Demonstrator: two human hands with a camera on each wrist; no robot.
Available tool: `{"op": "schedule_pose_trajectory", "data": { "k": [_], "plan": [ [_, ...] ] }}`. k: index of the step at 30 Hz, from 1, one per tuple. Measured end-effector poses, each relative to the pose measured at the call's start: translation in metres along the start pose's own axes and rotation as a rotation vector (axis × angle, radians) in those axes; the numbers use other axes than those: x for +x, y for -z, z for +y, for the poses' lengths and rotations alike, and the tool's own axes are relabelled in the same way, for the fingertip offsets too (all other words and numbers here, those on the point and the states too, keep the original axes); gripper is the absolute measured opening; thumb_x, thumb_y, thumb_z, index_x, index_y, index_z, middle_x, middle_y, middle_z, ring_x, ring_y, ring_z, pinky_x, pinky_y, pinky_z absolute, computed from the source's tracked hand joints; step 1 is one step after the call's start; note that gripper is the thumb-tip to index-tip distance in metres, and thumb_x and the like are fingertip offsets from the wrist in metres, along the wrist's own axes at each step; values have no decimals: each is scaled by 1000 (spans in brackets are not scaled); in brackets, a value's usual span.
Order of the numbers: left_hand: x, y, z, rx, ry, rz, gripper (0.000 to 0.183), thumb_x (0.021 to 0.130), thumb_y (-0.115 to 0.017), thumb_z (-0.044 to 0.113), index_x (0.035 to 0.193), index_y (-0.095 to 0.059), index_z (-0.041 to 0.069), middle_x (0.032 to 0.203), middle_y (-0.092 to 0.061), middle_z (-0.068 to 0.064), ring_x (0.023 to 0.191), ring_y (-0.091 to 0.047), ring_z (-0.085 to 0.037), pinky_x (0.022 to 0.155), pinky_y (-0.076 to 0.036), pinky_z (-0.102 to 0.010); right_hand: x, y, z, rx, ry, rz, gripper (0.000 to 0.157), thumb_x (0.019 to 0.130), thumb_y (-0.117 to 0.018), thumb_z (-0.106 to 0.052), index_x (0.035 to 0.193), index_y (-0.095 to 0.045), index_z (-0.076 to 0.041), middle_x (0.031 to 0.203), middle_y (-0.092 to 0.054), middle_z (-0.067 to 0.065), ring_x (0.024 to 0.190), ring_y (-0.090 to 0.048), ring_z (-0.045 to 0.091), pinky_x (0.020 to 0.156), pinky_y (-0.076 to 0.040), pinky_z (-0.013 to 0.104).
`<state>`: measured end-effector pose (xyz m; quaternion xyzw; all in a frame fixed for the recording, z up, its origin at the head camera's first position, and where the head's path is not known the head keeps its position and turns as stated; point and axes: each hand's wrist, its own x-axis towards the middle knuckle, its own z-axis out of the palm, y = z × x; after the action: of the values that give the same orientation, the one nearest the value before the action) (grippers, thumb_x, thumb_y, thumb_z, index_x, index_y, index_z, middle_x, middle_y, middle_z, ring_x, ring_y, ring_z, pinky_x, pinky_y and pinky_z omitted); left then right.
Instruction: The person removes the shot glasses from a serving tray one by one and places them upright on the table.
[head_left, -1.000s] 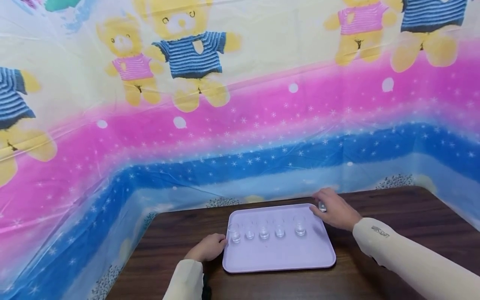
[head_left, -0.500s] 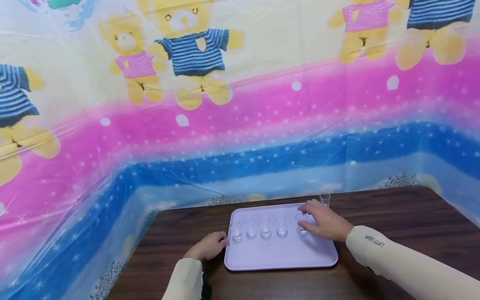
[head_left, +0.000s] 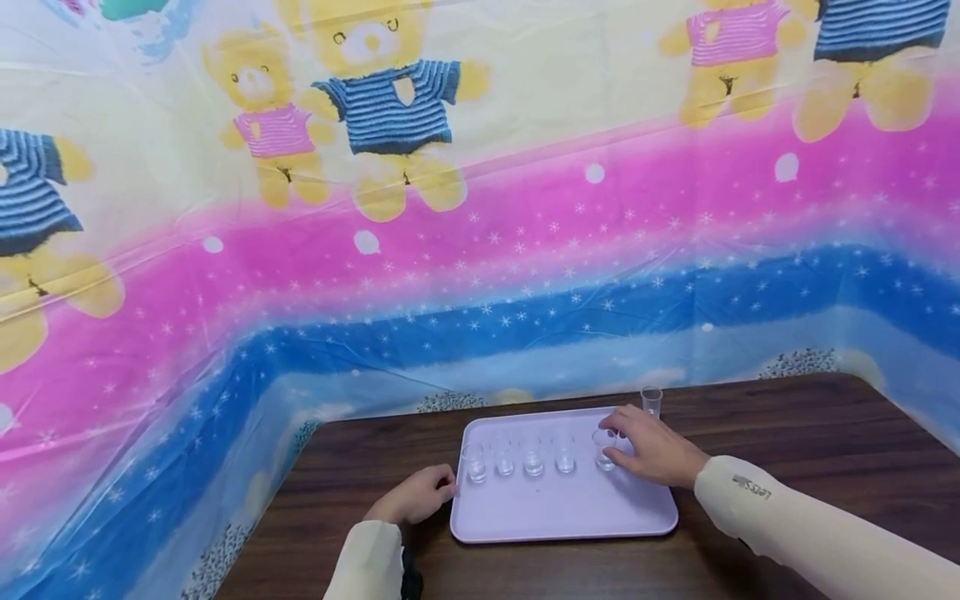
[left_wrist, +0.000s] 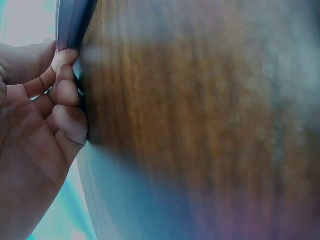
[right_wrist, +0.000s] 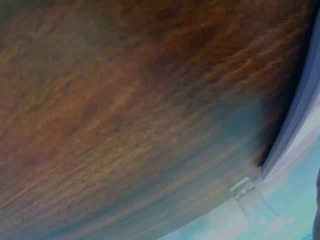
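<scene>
A pale lilac tray (head_left: pixel 562 517) lies on the dark wooden table, carrying a row of small clear shot glasses (head_left: pixel 533 460), each with some clear liquid in the bottom. At its left edge, my left hand (head_left: pixel 414 494) pinches the rim; the left wrist view has thumb and fingers (left_wrist: pixel 67 92) about that edge. My right hand (head_left: pixel 651 446) reaches over the tray's right side, thumb and fingers curled round the rightmost shot glass (head_left: pixel 604 460), which stands upright apart from the others. In the right wrist view the fingers are almost entirely out of frame.
Another shot glass (head_left: pixel 652 402) stands on the table (head_left: pixel 780 450) just behind the tray's right back corner. The right wrist view also has this shot glass (right_wrist: pixel 252 205) near the tray's edge. A bear-patterned cloth (head_left: pixel 525 350) hangs behind the table.
My right hand has released a shot glass on the table behind the tray and moved left to the rightmost one on it. My left hand stays at the tray's edge.
</scene>
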<state>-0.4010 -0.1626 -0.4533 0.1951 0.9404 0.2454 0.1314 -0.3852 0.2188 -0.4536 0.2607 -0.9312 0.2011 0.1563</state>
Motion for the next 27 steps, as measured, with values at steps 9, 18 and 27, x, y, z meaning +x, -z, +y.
{"op": "schedule_pose_trajectory", "data": {
  "k": [9,18,27],
  "plan": [
    [2,0,0,5,-8,5,9,96,-55,15,88,-56,10,76,-52,-2,69,-48,-19,65,-40,-37,-1,3,3,-39,-7,20,31,85,-71,-21,111,-61,-8,100,-57,2,90,-55,15,78,-48,38],
    [1,1,0,1,-43,17,11,95,-56,14,85,-55,9,74,-51,-1,68,-48,-18,65,-39,-36,-4,12,9,-67,-42,44,31,87,-70,-23,112,-60,-8,98,-56,1,88,-55,14,76,-48,37],
    [0,1,1,-13,-9,-1,12,95,-56,15,84,-54,10,74,-51,-2,68,-48,-18,64,-39,-36,-10,22,23,-136,7,113,29,87,-70,-22,110,-61,-6,97,-57,1,86,-53,14,73,-48,37]
  ]
}}
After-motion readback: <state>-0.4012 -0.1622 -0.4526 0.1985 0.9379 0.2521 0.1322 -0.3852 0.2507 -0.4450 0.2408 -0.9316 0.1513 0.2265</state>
